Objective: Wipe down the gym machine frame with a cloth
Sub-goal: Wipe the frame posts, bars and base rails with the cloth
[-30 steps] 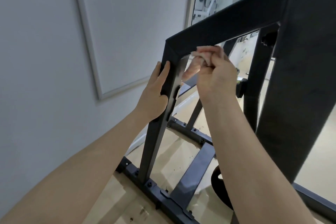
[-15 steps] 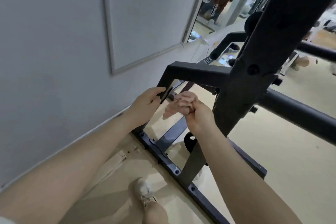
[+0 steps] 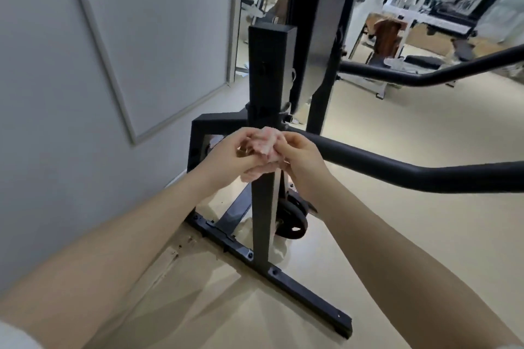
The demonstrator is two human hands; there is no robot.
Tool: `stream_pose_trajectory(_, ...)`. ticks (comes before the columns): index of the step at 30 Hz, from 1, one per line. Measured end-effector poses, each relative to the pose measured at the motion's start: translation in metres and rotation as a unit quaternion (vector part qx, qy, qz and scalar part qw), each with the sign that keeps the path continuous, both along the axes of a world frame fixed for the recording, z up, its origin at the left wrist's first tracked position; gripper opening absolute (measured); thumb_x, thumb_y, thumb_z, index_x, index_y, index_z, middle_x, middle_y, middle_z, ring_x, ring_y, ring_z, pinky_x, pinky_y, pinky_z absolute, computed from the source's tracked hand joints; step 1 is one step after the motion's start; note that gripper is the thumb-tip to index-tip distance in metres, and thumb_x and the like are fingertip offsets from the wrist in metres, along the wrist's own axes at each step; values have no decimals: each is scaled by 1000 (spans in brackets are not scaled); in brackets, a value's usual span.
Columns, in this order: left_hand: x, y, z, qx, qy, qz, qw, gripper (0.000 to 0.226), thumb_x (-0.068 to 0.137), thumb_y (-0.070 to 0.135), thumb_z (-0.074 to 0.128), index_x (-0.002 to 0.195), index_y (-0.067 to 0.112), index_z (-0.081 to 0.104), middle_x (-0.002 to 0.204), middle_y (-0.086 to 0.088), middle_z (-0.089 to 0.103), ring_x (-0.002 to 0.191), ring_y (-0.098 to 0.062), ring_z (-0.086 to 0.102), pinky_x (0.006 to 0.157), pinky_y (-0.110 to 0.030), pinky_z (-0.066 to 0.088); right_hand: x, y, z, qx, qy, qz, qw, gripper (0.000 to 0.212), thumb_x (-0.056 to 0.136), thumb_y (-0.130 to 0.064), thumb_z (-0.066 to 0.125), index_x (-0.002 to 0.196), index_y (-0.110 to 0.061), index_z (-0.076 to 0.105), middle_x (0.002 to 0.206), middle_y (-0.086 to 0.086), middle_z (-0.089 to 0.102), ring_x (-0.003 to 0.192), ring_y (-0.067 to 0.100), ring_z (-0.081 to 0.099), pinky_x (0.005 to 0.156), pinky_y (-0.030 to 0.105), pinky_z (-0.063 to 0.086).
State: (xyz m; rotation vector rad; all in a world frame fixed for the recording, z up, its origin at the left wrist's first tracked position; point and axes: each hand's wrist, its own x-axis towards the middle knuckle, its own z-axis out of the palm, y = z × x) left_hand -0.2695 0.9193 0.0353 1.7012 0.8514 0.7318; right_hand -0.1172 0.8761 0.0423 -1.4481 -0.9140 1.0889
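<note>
While the pink cloth [image 3: 266, 142] is pinched between left hand [image 3: 230, 153] and right hand [image 3: 301, 156], held together before the black upright post [image 3: 262, 207], it could be dropped mid-refold if either grip loosens.

Soft, even indoor light, faint floor shadows, motion blur, wide-angle bending at edges.

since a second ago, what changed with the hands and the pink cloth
The left hand let go of the black metal frame post and joined the right hand on the crumpled pink cloth, now held between both, off the frame. The right hand kept its grip throughout.
</note>
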Motion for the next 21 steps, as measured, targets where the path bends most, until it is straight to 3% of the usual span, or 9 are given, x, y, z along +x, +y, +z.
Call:
stream_pose_trajectory(4,51,-36,18,41,-20,16,999,40,81,31,71,117,30,53,104,8,63,96,-9,63,79,-25,53,53,-34,14,-12,29,23,999,26,99,-17,50,117,0,58,110,18,66,97,24,67,91,41,55)
stream_pose_trajectory(7,86,-67,20,49,-50,48,996,33,82,30,70,111,32,56,102,8,65,96,-9,63,82,-28,54,83,-64,25,15,72,83,994,31,99,-15,47,123,3,53,105,14,67,91,20,67,86,36,56)
stream_pose_trajectory(9,107,-91,16,50,-73,86,992,29,81,31,70,108,32,60,100,7,67,94,-11,65,80,-28,55,103,-84,28,29,60,132,989,32,98,-17,48,124,3,52,103,12,68,90,19,69,83,34,56)
stream_pose_trajectory(13,145,-148,18,33,-105,151,982,22,82,25,70,103,31,65,98,6,70,94,-12,68,83,-33,55,143,-128,30,34,1,183,983,31,94,-14,58,122,-1,54,114,19,65,98,24,67,92,42,54)
stream_pose_trajectory(16,173,-193,30,40,-92,167,981,23,85,20,68,106,28,64,101,4,70,93,-11,68,84,-35,56,174,-164,40,54,0,208,977,30,93,-10,59,119,4,54,104,16,67,91,22,67,85,35,56)
stream_pose_trajectory(21,210,-251,59,91,-45,184,978,25,85,27,67,109,31,61,103,7,68,98,-8,64,90,-36,53,216,-209,62,75,-21,220,972,23,93,-13,60,108,4,58,96,15,66,91,28,65,92,46,52)
